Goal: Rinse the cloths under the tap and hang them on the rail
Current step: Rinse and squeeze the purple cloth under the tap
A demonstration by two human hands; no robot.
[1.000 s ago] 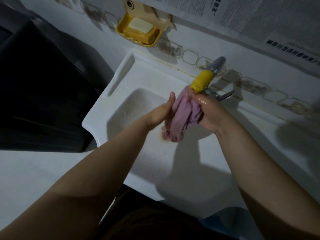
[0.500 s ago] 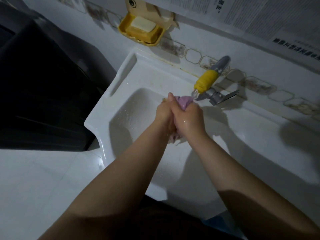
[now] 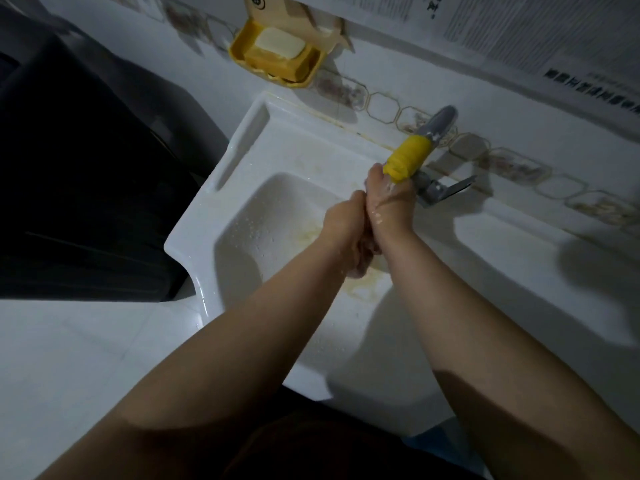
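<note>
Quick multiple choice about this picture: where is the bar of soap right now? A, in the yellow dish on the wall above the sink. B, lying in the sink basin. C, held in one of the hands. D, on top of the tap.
A: the pale soap bar sits in the yellow dish fixed to the wall above the sink, well apart from both hands.

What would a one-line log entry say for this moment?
step: rinsing | left hand: squeezing pink cloth | right hand: on cloth, under yellow tap spout | over sink
</note>
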